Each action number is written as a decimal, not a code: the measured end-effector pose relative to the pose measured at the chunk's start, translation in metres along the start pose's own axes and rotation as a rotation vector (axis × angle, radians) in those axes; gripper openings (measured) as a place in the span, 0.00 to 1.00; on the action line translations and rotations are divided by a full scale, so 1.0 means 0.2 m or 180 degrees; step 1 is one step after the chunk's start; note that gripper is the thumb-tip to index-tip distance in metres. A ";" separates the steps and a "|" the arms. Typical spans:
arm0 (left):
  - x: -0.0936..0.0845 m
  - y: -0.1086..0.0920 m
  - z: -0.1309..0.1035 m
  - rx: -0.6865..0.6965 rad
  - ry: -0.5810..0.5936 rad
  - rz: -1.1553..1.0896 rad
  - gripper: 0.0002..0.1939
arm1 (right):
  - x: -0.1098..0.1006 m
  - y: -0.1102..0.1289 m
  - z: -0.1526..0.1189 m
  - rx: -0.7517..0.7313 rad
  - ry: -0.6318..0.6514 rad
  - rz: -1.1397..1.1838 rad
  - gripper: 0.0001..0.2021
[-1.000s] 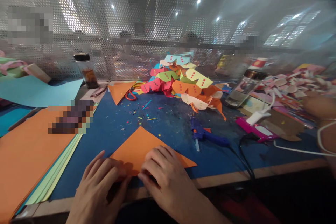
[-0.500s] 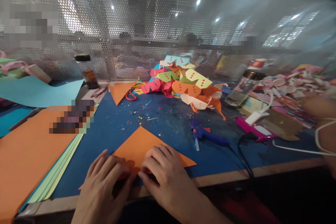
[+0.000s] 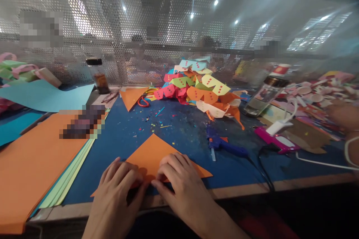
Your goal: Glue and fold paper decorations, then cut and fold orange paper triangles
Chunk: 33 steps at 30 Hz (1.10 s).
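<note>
An orange paper triangle (image 3: 153,153) lies on the blue table mat with its point away from me and its long edge near the table's front edge. My left hand (image 3: 119,190) is closed on the near edge of the paper, left of the middle, fingers curled and thumb below. Close beside it, my right hand (image 3: 179,179) grips the same edge right of the middle, thumb and fingers bent together. The two thumbs almost meet. Part of the near edge is hidden under the hands.
Folded colourful paper shapes (image 3: 202,89) are piled at the back. A blue glue gun (image 3: 224,145) and a magenta power strip (image 3: 276,140) lie on the right. Orange sheets (image 3: 42,153) cover the left. Two bottles (image 3: 99,78) stand behind. A person's arm (image 3: 340,115) is at far right.
The whole view has shifted slightly, so things appear a little further right. Both hands keep nearly the same hold on the orange paper.
</note>
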State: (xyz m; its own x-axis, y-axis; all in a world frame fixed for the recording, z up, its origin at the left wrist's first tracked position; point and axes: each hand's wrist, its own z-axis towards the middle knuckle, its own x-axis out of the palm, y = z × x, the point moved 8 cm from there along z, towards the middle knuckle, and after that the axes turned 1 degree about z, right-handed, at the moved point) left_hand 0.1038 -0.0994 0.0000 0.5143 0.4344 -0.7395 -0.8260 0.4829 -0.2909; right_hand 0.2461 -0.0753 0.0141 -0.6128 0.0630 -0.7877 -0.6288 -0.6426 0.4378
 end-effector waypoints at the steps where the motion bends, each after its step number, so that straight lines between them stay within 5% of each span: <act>1: 0.00 0.00 0.00 -0.0005 -0.0001 -0.0012 0.05 | 0.00 0.00 0.00 -0.0018 -0.0007 0.0014 0.10; 33: 0.00 0.00 0.00 0.0071 0.0017 0.0073 0.05 | -0.08 -0.04 -0.03 -0.0019 -0.0093 -0.0062 0.08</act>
State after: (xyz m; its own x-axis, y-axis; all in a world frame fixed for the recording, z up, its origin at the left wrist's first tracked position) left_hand 0.1042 -0.1004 -0.0006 0.4939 0.4415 -0.7491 -0.8322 0.4897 -0.2601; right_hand 0.2641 -0.0768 0.0208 -0.6141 0.0978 -0.7831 -0.6380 -0.6456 0.4197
